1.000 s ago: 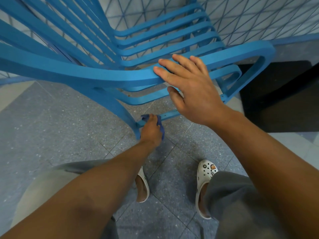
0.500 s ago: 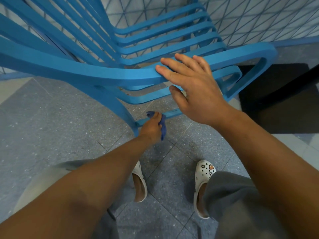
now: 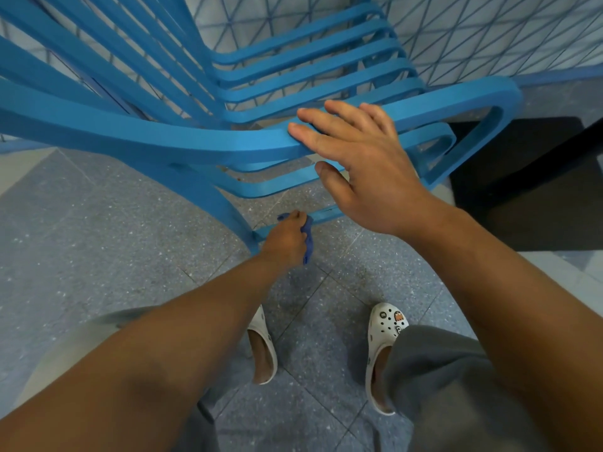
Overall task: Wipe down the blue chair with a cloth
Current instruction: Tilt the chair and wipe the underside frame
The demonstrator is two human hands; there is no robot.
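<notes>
Blue chair [image 3: 202, 141] fills 12 o'clock on the floor; I judge low-rail wiping underway, left hand [image 3: 285, 241] fingers bunched round the cloth [image 3: 308, 244], right hand [image 3: 362, 164] fingers flat on armrest; next, slide cloth toward 3 o'clock.

Grey speckled tile floor [image 3: 98, 243] with thin dark joints, pale wall [image 3: 489, 31] crossed by a blue diagonal line pattern, blue skirting strip [image 3: 561, 75] along its base, black mat [image 3: 535, 177] at right
</notes>
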